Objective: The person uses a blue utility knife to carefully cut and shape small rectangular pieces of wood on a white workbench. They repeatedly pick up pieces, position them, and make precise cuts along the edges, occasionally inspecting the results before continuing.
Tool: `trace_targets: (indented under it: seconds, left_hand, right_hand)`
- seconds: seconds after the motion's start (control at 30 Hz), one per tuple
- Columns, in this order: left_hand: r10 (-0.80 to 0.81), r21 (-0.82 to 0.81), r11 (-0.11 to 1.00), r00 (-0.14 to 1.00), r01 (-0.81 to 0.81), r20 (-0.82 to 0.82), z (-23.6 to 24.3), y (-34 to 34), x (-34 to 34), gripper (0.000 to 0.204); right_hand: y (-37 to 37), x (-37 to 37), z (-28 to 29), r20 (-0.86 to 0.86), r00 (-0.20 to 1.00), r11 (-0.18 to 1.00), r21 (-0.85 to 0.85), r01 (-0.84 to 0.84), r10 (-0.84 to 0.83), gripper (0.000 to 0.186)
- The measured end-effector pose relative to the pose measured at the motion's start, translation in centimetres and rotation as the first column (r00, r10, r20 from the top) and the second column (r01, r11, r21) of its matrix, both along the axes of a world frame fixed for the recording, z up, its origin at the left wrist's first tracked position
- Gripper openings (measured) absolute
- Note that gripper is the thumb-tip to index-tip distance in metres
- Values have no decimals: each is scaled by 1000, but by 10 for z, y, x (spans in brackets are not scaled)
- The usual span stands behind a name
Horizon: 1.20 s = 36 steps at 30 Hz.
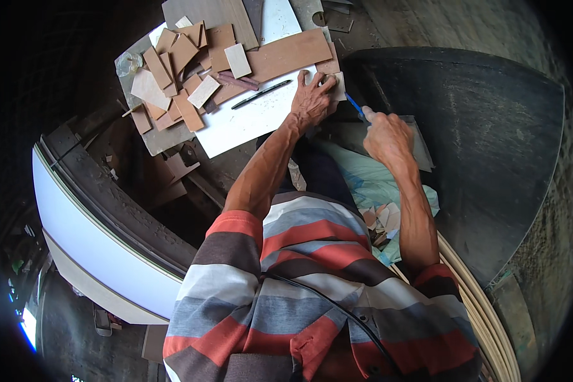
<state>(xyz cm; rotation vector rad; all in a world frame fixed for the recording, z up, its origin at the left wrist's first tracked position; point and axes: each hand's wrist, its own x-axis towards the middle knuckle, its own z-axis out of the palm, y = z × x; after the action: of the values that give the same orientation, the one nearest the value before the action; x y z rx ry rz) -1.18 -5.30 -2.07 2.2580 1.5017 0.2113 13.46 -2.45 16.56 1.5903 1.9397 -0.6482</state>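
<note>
My left hand [313,100] bears down at the right edge of the work surface, fingers bent over a small pale wood piece [339,87] and gripping it. Just right of that piece, my right hand [388,137] is closed round a slim blue tool [354,103]; its tip points at the piece, and its exact kind cannot be made out. Beneath my left hand lies a white sheet [235,125]. A black pen [261,94] rests on it, left of that hand. Behind the fingers stretches a long brown wood strip [293,52].
Several brown and pale wood offcuts [183,52] are heaped at the left of the surface, beside a clear round container [129,63]. A large dark panel [484,146] stands at right. Below my right arm, a pale green sack [363,175] holds wood scraps. Long thin strips [484,312] lie at lower right.
</note>
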Motion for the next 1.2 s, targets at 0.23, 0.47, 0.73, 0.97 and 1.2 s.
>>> trace_targets:
  seconds: [0.23,0.47,0.73,0.97,1.2]
  left_hand:
    - [43,55,997,999,-44,27,-6,-4,-2,40]
    - [41,79,996,999,-44,35,-10,-2,-1,40]
    - [24,66,997,999,-25,26,-8,2,1,39]
    - [-29,-42,999,999,27,-41,5,3,2,40]
    - [25,7,1000,999,-25,-20,-3,-1,-2,40]
  right_hand:
    - [1,-1,29,40,999,999,-40,24,-22,39]
    - [5,-8,8,-28,999,999,40,-21,22,33]
    - [12,-12,-15,17,999,999,-29,-35,35,36]
    - [3,-8,-19,28,1000,1000,-25,7,-6,34]
    - [-2,-3,22,27,999,999,-44,32,-31,38]
